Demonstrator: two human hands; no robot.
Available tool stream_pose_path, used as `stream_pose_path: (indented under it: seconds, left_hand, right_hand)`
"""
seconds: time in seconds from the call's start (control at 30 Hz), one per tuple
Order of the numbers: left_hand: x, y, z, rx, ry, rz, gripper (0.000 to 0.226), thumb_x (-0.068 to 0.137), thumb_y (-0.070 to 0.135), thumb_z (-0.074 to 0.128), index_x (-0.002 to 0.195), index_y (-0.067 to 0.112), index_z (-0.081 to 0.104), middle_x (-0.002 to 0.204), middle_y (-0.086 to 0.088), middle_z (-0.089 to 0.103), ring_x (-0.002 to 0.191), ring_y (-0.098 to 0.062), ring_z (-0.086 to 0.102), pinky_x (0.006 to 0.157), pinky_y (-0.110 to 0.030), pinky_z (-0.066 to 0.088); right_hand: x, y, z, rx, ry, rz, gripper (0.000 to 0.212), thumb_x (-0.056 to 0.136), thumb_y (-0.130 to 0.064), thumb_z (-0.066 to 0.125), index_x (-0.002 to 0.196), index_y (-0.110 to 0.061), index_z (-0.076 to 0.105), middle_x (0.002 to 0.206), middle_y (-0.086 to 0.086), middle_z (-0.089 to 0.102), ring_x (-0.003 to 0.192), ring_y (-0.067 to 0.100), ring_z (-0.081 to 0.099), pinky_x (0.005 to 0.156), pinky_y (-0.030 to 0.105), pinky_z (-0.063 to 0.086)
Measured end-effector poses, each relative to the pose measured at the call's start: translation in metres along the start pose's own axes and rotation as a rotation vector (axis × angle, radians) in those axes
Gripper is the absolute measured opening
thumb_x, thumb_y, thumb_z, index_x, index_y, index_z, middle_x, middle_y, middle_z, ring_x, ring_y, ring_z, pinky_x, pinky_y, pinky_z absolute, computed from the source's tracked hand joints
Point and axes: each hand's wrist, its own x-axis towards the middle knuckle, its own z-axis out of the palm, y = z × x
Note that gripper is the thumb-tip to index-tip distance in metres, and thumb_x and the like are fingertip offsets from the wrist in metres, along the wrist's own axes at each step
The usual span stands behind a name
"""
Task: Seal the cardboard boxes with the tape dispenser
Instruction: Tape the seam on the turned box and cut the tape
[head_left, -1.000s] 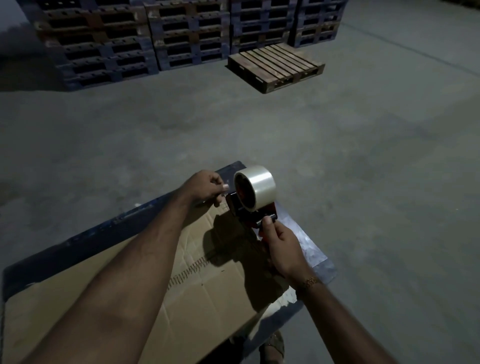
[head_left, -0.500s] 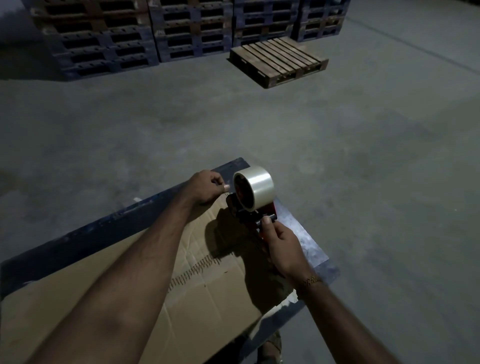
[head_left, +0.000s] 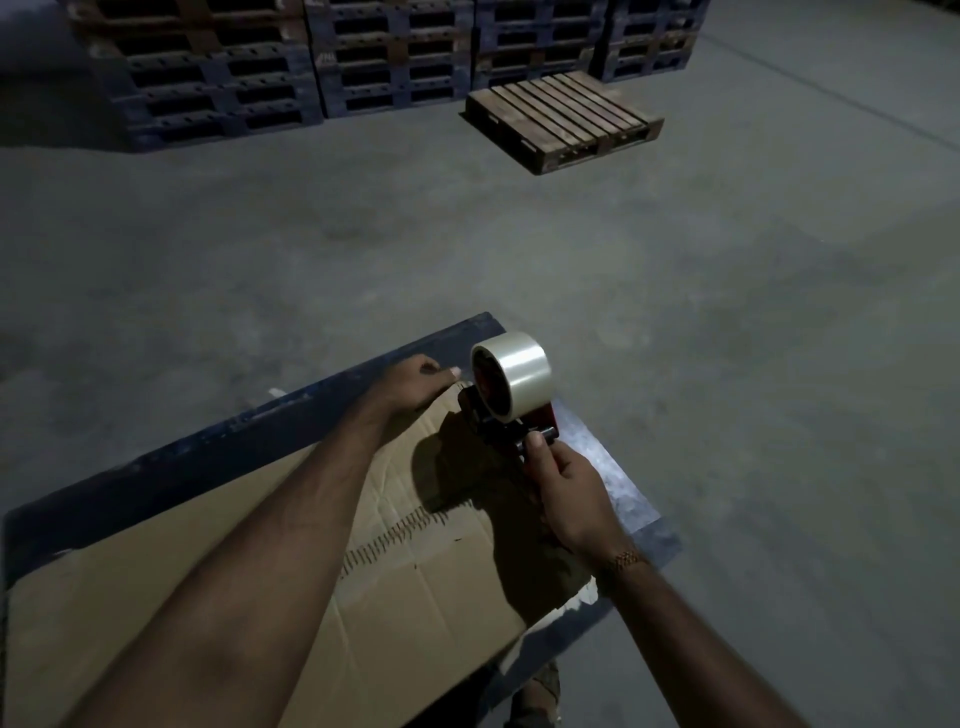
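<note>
Landmark: the tape dispenser (head_left: 511, 415), seen near the far right corner of the flattened cardboard box (head_left: 218, 613).

Far left of the dispenser, and beyond it, stacked blue pallets (head_left: 218, 78) were seen along the back of the concrete floor (head_left: 753, 312). Nearer, left of and below the dispenser, the cardboard box was laid flat on a dark blue tabletop (head_left: 171, 462); a row of staples was visible in the cardboard, below-left of the dispenser.

Just left of the dispenser, the left hand (head_left: 415, 384) was rested at the box's far edge, fingers curled, thumb & forefinger apparently pinched together right beside the dispenser's front. Whether a tape end was held there couldn't be told, since it was too dim & small.

The dispenser itself was held tilted above the box corner, w/ a clear tape roll (head_left: 511, 382) mounted on its red and black frame. A dark shadow was cast on the cardboard directly under it.

Just right of and below the dispenser, its handle was gripped by the right hand (head_left: 569, 493), fingers wrapped round, thumb pressed on top near the frame. A chain bracelet (head_left: 626, 561) was worn on that wrist.

Well beyond the dispenser, slightly right, a single wooden pallet (head_left: 563, 117) was laid on the floor, just in front of the blue stacks.
</note>
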Motion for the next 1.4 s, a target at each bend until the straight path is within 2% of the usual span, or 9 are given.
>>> stream_pose_path:
  seconds: [0.17, 0.33, 0.47, 0.67, 0.77, 0.9, 1.1, 1.23, 1.4]
  left_hand:
    - [-0.028, 0.014, 0.01, 0.258, 0.348, 0.399, 0.047, 0.08, 0.039, 0.087, 0.112, 0.039, 0.052, 0.116, 0.01, 0.051, 0.105, -0.011, 0.054, 0.08, -0.034, 0.052]
    - [-0.032, 0.011, 0.018, 0.368, 0.272, 0.612, 0.021, 0.083, 0.01, 0.083, 0.103, 0.016, 0.079, 0.107, 0.0, 0.067, 0.101, -0.02, 0.06, 0.089, -0.043, 0.054]
    - [-0.036, 0.004, 0.018, 0.362, 0.251, 0.581, 0.02, 0.085, 0.01, 0.081, 0.102, 0.021, 0.084, 0.104, 0.002, 0.077, 0.099, -0.017, 0.068, 0.087, -0.039, 0.057]
    - [-0.04, 0.001, 0.02, 0.161, 0.277, 0.41, 0.014, 0.094, 0.022, 0.077, 0.106, 0.024, 0.083, 0.09, 0.017, 0.077, 0.083, 0.012, 0.065, 0.074, -0.019, 0.053]
    - [-0.037, 0.004, 0.021, 0.128, 0.283, 0.328, 0.011, 0.092, 0.024, 0.079, 0.102, 0.025, 0.083, 0.08, 0.026, 0.069, 0.081, 0.008, 0.066, 0.073, -0.023, 0.056]
    - [-0.037, 0.008, 0.023, 0.136, 0.3, 0.295, 0.012, 0.092, 0.024, 0.08, 0.103, 0.022, 0.083, 0.087, 0.015, 0.074, 0.081, 0.004, 0.065, 0.072, -0.024, 0.054]
    - [-0.037, 0.008, 0.03, 0.06, 0.344, 0.225, 0.009, 0.089, 0.026, 0.084, 0.098, 0.026, 0.083, 0.085, 0.015, 0.076, 0.084, -0.006, 0.071, 0.08, -0.035, 0.061]
    - [-0.039, 0.007, 0.031, 0.078, 0.383, 0.239, 0.011, 0.089, 0.03, 0.083, 0.098, 0.026, 0.085, 0.093, 0.011, 0.08, 0.081, -0.003, 0.07, 0.076, -0.03, 0.059]
    - [-0.043, 0.009, 0.034, 0.115, 0.38, 0.196, 0.01, 0.092, 0.034, 0.079, 0.098, 0.029, 0.083, 0.082, 0.018, 0.072, 0.084, -0.009, 0.071, 0.082, -0.038, 0.06]
  right_hand:
    - [0.0, 0.0, -0.001, 0.003, 0.001, 0.006, 0.044, 0.109, -0.054, 0.041, 0.084, -0.027, 0.064, 0.061, -0.017, 0.063, 0.056, -0.006, 0.054, 0.054, 0.013, 0.041]
    - [-0.002, -0.002, 0.0, -0.015, 0.007, 0.006, 0.042, 0.11, -0.053, 0.042, 0.083, -0.027, 0.063, 0.065, -0.013, 0.062, 0.061, -0.002, 0.056, 0.06, 0.016, 0.039]
    - [-0.002, -0.002, 0.0, -0.008, 0.002, 0.008, 0.043, 0.109, -0.054, 0.042, 0.083, -0.029, 0.063, 0.062, -0.018, 0.063, 0.061, -0.003, 0.055, 0.062, 0.017, 0.038]
    - [0.002, 0.002, 0.0, 0.013, -0.003, 0.003, 0.043, 0.108, -0.056, 0.043, 0.083, -0.028, 0.064, 0.064, -0.013, 0.06, 0.061, 0.001, 0.052, 0.06, 0.02, 0.038]
    - [0.004, 0.003, -0.006, 0.013, -0.045, 0.005, 0.046, 0.107, -0.059, 0.042, 0.091, -0.024, 0.068, 0.075, -0.008, 0.067, 0.068, 0.005, 0.058, 0.062, 0.022, 0.043]
    - [0.004, 0.003, -0.009, -0.022, -0.071, 0.006, 0.045, 0.107, -0.059, 0.044, 0.107, -0.026, 0.073, 0.096, -0.004, 0.076, 0.089, 0.011, 0.069, 0.077, 0.029, 0.052]
    - [-0.014, 0.02, -0.019, -0.019, -0.067, 0.053, 0.04, 0.106, -0.059, 0.046, 0.105, -0.027, 0.07, 0.063, -0.018, 0.066, 0.064, 0.005, 0.06, 0.066, 0.032, 0.051]
    - [-0.025, 0.032, -0.024, 0.019, -0.066, 0.046, 0.042, 0.102, -0.064, 0.051, 0.099, -0.029, 0.072, 0.073, -0.015, 0.071, 0.074, 0.013, 0.066, 0.079, 0.049, 0.062]
    - [-0.049, 0.033, -0.034, -0.007, -0.053, 0.038, 0.03, 0.11, -0.05, 0.045, 0.099, -0.032, 0.067, 0.066, -0.02, 0.061, 0.058, -0.004, 0.056, 0.053, 0.01, 0.04]
